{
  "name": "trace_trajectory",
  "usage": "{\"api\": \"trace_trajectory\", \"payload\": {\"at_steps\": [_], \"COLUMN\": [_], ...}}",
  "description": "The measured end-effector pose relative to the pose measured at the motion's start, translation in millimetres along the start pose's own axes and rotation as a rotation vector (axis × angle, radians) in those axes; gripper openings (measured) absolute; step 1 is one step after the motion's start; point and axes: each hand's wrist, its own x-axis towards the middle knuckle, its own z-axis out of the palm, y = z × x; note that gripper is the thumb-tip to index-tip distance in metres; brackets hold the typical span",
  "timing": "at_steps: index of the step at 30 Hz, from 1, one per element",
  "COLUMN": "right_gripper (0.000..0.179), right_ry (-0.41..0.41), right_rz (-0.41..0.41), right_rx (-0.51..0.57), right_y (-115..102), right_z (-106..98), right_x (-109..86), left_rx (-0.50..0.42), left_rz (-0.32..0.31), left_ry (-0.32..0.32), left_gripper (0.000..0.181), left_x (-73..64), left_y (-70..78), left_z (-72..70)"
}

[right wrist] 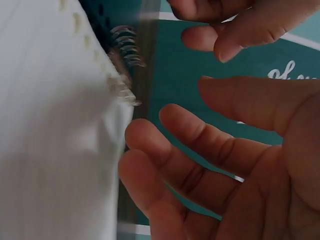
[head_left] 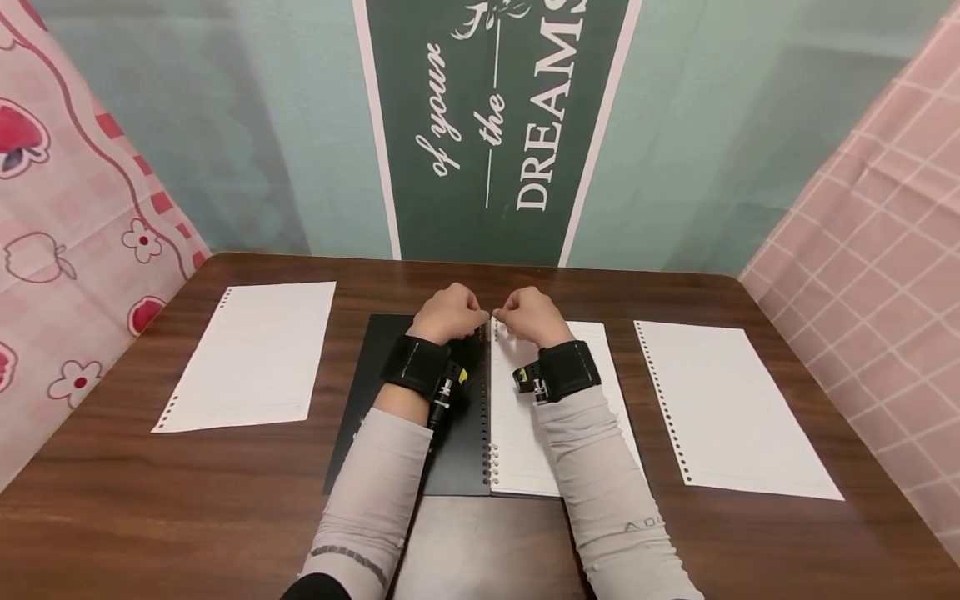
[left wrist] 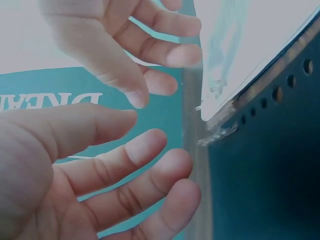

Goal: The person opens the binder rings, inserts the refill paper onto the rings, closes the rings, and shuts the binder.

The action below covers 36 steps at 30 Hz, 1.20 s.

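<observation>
A loose-leaf notebook with a black cover (head_left: pixel 453 458) lies open, its white ruled pages (head_left: pixel 525 462) on the right half. Clear plastic binder rings (head_left: pixel 492 475) run down its middle, and the upper rings (right wrist: pixel 127 45) appear as separate curved prongs in the right wrist view. My left hand (head_left: pixel 447 314) is above the spine's far end, fingers loosely bent and nothing between them. Facing it, my right hand (head_left: pixel 534 317) hovers over the pages' top corner, thumb apart from the fingers. Both hands show close together beside the ring ends (left wrist: pixel 220 132) in the left wrist view.
One loose punched sheet (head_left: pixel 262 358) lies left of the notebook, another punched sheet (head_left: pixel 727 400) to the right. A grey panel (head_left: pixel 487 542) sits at the near edge of the brown wooden table (head_left: pixel 187 500). Printed cloths (head_left: pixel 315 125) hang behind and at both sides.
</observation>
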Motion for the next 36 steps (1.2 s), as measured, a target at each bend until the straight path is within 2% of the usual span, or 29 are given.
{"api": "trace_trajectory", "payload": {"at_steps": [8, 13, 18, 30, 36], "right_gripper": [0.030, 0.026, 0.024, 0.023, 0.022], "right_ry": [-0.020, -0.027, -0.005, 0.014, -0.002], "right_rz": [-0.049, -0.064, -0.070, -0.088, -0.096], "right_rx": [-0.064, -0.147, -0.206, -0.255, -0.286], "right_y": [-12.1, -14.0, -12.7, -15.1, -13.5], "right_z": [-6.0, -4.0, -6.7, -12.3, -9.2], "right_x": [-15.7, -27.0, -35.9, -61.8, -74.9], "left_rx": [0.037, 0.048, 0.072, 0.161, 0.180], "left_rz": [0.020, 0.023, 0.066, 0.088, 0.133], "left_ry": [0.005, -0.012, 0.002, 0.048, 0.024], "left_gripper": [0.028, 0.027, 0.027, 0.021, 0.018], "left_x": [-22.8, -31.5, -37.5, -65.1, -79.5], "left_y": [-3.4, -6.5, -3.5, 3.3, 2.0], "left_z": [-12.3, -16.6, -21.0, -28.5, -27.3]}}
